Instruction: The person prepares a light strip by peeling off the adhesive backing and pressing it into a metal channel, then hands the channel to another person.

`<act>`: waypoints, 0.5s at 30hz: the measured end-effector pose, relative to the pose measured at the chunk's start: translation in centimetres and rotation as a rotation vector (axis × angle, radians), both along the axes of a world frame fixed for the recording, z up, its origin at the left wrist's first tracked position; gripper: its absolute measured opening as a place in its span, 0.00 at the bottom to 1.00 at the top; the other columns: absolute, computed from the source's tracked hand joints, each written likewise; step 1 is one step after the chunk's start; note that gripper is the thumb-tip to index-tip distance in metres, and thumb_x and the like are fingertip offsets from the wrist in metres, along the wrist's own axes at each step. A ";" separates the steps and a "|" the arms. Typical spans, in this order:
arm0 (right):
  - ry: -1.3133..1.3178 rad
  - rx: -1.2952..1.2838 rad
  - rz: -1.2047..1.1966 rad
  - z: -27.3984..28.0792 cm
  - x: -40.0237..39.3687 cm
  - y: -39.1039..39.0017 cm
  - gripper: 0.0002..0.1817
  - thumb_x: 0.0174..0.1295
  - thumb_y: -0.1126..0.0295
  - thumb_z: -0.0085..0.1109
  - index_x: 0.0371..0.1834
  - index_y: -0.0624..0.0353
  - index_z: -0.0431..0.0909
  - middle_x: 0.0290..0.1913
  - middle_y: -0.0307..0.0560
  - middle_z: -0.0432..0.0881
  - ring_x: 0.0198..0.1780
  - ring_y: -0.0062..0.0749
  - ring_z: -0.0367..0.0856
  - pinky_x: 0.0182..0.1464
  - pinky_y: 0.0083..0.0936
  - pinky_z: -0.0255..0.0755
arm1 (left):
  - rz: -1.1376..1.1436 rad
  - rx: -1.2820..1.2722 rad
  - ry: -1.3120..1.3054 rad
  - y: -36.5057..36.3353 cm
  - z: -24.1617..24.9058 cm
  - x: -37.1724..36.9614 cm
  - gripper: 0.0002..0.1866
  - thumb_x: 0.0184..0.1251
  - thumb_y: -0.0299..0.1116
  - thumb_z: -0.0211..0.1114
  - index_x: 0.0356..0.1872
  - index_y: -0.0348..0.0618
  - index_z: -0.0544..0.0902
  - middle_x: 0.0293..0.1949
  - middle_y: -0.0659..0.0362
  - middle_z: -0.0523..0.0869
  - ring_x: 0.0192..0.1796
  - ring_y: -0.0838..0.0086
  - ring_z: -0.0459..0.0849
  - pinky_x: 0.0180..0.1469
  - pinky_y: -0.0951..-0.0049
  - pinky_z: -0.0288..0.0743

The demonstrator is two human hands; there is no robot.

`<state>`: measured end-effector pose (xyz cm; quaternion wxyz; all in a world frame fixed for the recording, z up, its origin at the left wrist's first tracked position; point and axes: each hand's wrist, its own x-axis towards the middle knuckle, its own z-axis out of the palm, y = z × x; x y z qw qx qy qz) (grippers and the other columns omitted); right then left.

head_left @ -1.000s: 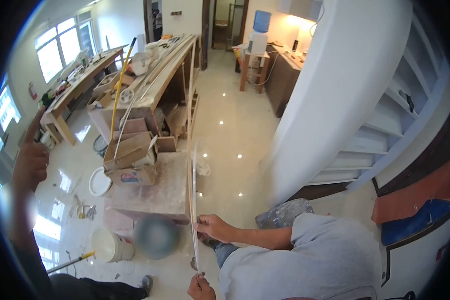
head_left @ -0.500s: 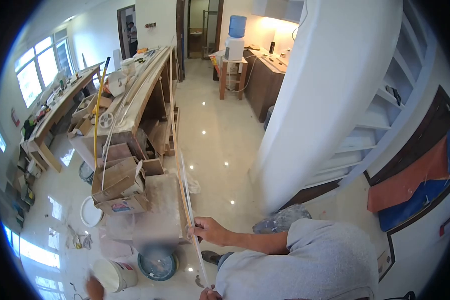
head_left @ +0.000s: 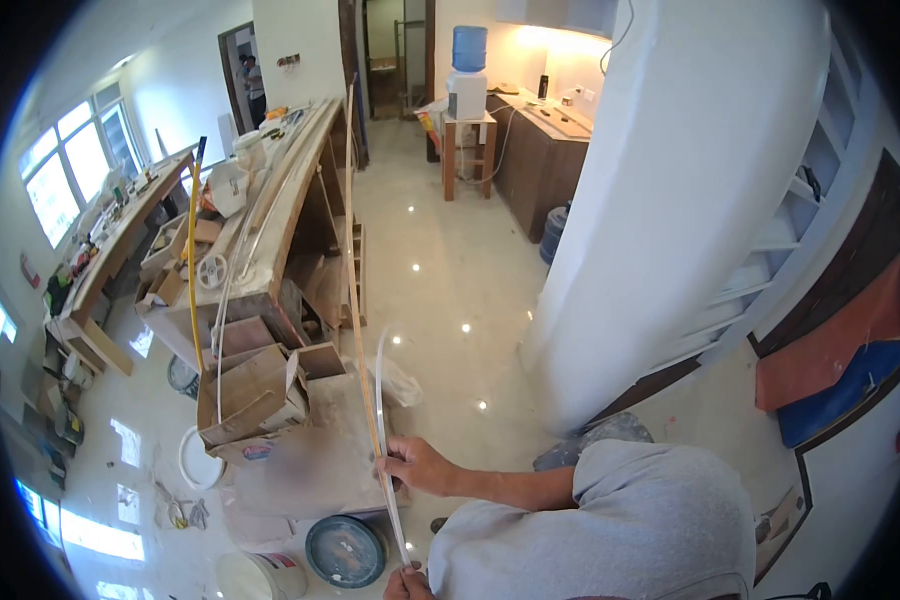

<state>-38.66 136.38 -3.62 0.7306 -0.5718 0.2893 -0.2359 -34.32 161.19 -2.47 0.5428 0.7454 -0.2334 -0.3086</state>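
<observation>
My right hand (head_left: 420, 466) reaches in from the right and is closed round thin strips. One is a long wooden strip (head_left: 356, 290) that runs up along the bench side. Beside it is a shorter white strip (head_left: 381, 390), whose upper end bends away to the right. At the bottom edge my left hand (head_left: 408, 582), partly cut off, grips the lower end of the white strip. My grey sleeve and shirt (head_left: 610, 525) fill the lower right.
A dusty workbench (head_left: 260, 275) carries tools and long strips. Nearby stand an open cardboard box (head_left: 255, 395), a dark round tub (head_left: 345, 552) and a white bucket (head_left: 260, 577). A white column (head_left: 670, 200) rises at right. Behind are a water dispenser (head_left: 467, 95) and people in a doorway (head_left: 254, 85).
The white strip's upper end has swung away from the wooden strip. A blurred hand at the lower left has left the view. The view has shifted slightly; both my hands still hold on.
</observation>
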 end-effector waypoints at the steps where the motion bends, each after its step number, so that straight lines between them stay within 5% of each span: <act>1: -0.005 -0.004 -0.004 0.1 0.3 -0.2 0.14 0.76 0.62 0.56 0.46 0.65 0.77 0.40 0.43 0.84 0.37 0.21 0.83 0.39 0.23 0.80 | -0.004 -0.004 -0.005 -0.3 0.2 0.4 0.13 0.73 0.32 0.52 0.37 0.36 0.83 0.24 0.63 0.73 0.29 0.77 0.70 0.31 0.70 0.66; 9: 0.037 -0.134 0.071 2.7 1.1 0.5 0.13 0.72 0.63 0.61 0.40 0.64 0.77 0.34 0.42 0.83 0.35 0.22 0.83 0.38 0.23 0.80 | -0.065 0.011 0.212 0.5 0.3 3.1 0.11 0.71 0.35 0.57 0.31 0.40 0.81 0.25 0.62 0.73 0.31 0.76 0.68 0.33 0.69 0.65; 11: -0.066 -0.091 0.034 0.9 2.0 0.0 0.12 0.71 0.64 0.62 0.41 0.63 0.77 0.33 0.42 0.84 0.37 0.22 0.84 0.39 0.24 0.80 | 0.032 -0.133 0.317 0.1 -3.1 4.8 0.12 0.72 0.29 0.57 0.35 0.31 0.85 0.18 0.64 0.75 0.22 0.83 0.71 0.24 0.76 0.61; 13: -0.063 -0.040 -0.100 0.0 2.1 -0.2 0.10 0.69 0.65 0.64 0.41 0.62 0.80 0.33 0.41 0.84 0.37 0.22 0.83 0.40 0.26 0.79 | -0.022 0.119 0.017 1.2 -0.2 4.9 0.12 0.71 0.31 0.59 0.35 0.34 0.87 0.19 0.62 0.78 0.24 0.80 0.73 0.28 0.72 0.68; 15: 0.131 -0.587 -0.319 2.7 2.3 -0.6 0.10 0.65 0.66 0.66 0.42 0.62 0.82 0.33 0.44 0.83 0.34 0.25 0.80 0.38 0.29 0.76 | 0.017 0.088 -0.085 2.3 1.0 5.6 0.12 0.72 0.32 0.60 0.36 0.35 0.87 0.18 0.59 0.77 0.23 0.79 0.73 0.28 0.72 0.68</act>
